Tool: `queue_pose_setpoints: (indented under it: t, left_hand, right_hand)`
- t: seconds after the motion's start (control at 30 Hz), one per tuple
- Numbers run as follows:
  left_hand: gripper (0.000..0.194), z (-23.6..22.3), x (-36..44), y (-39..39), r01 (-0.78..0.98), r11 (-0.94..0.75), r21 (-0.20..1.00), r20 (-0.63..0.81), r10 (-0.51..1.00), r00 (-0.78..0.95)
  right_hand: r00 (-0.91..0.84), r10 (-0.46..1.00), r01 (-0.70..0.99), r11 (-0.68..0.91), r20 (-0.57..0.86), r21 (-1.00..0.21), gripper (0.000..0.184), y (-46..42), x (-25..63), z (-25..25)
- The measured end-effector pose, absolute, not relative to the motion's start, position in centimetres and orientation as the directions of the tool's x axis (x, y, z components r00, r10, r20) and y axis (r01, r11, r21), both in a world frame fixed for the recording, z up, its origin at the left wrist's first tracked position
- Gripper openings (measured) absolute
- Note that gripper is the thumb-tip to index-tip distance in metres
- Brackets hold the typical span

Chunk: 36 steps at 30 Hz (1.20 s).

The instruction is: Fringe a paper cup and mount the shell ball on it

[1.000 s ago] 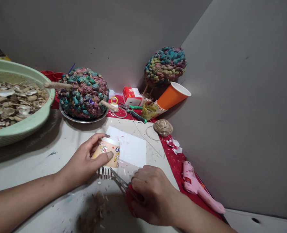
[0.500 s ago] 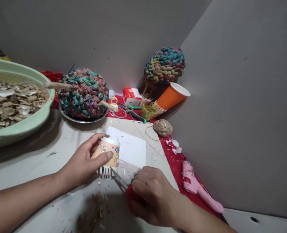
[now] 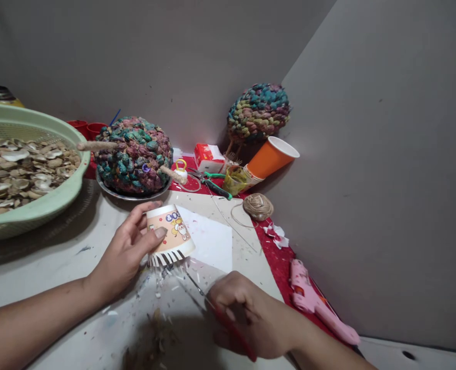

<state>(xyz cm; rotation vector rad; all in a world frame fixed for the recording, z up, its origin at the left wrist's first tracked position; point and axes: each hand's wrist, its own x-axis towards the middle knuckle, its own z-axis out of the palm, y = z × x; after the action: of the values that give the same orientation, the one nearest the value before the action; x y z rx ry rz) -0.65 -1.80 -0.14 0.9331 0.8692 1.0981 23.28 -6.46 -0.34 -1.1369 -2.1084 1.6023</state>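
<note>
Upside down in my left hand (image 3: 130, 244) is a paper cup (image 3: 172, 231) with a cartoon print, thumb on its near side. Its lower rim is cut into a row of narrow strips, with an uncut stretch at the right. My right hand (image 3: 251, 313) grips red-handled scissors (image 3: 238, 331), partly hidden by the fingers. The blades point up and left, their tips just below the cup's rim. Small white clippings lie on the table under the cup. A white sheet of paper (image 3: 210, 239) lies behind it.
A green basket of shells (image 3: 72, 180) stands at left. Beside it, a colourful bumpy ball (image 3: 131, 159) rests in a metal dish. Behind are pliers (image 3: 216, 187), an orange cup (image 3: 272, 156), and a similar ball (image 3: 259, 113). Twine (image 3: 258, 206) and a pink glue gun (image 3: 320, 303) lie along the right.
The cup has turned in my left hand, showing more of the rabbit print and the uncut rim. The scissors have drawn slightly down and away from the rim.
</note>
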Motion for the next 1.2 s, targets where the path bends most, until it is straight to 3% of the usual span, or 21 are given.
queue_pose_setpoints:
  t: [0.13, 0.6, 0.9, 1.2]
  left_hand:
    - [0.049, -0.25, -0.60, -1.90, -0.331, 0.177, 0.927, -0.104, 0.969, 0.226]
    - [0.042, -0.45, -0.77, -1.86, -0.346, 0.173, 0.922, -0.078, 0.960, 0.270]
    - [0.042, -0.29, -0.64, -1.84, -0.338, 0.193, 0.921, -0.099, 0.956, 0.276]
    - [0.042, -0.25, -0.61, -1.86, -0.334, 0.192, 0.923, -0.097, 0.955, 0.279]
  right_hand:
    - [-0.653, 0.702, 0.392, -0.009, -0.285, -0.920, 0.051, -6.23, 23.29, -0.03]
    - [-0.611, 0.739, 0.339, -0.079, -0.283, -0.937, 0.059, -6.24, 23.46, -0.67]
    - [-0.594, 0.734, 0.320, -0.160, -0.329, -0.934, 0.056, -6.31, 23.61, -0.79]
    - [-0.612, 0.729, 0.315, -0.130, -0.306, -0.940, 0.048, -6.20, 23.49, -0.63]
